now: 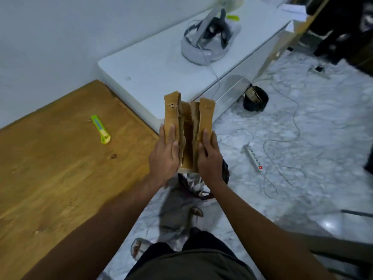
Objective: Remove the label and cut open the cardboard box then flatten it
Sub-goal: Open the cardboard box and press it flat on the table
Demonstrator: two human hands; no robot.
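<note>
Now both hands hold the cardboard box (188, 126) in the air, off the right edge of the wooden desk (60, 158) and above the marble-patterned floor (302, 138). The box is folded into several upright panels pressed close together, with torn, ragged upper edges and a small arrow mark printed on the leftmost panel. The left hand (164, 154) lies flat against the outer left panel, fingers straight and pointing away from the person, the thumb along the inner side. The right hand (209, 156) mirrors it on the outer right panel, fingers extended along the cardboard, so the 2 palms squeeze the folded stack between them. Whether any fingers curl behind the panels I cannot tell.

A green utility knife (101, 129) lies on the desk well to the left of the box, apart from both hands. Directly below the box stands a bin with a dark liner (203, 188), crumpled scraps inside it. Beyond the desk sits a white cabinet (161, 61) carrying a fan base (207, 37) with its cable trailing down. On the floor to the right are a white power strip (253, 158) with a red lit switch, loose white cables, and a small dark container (255, 98) beside the cabinet. The person's feet show near the bottom, in sandals.
</note>
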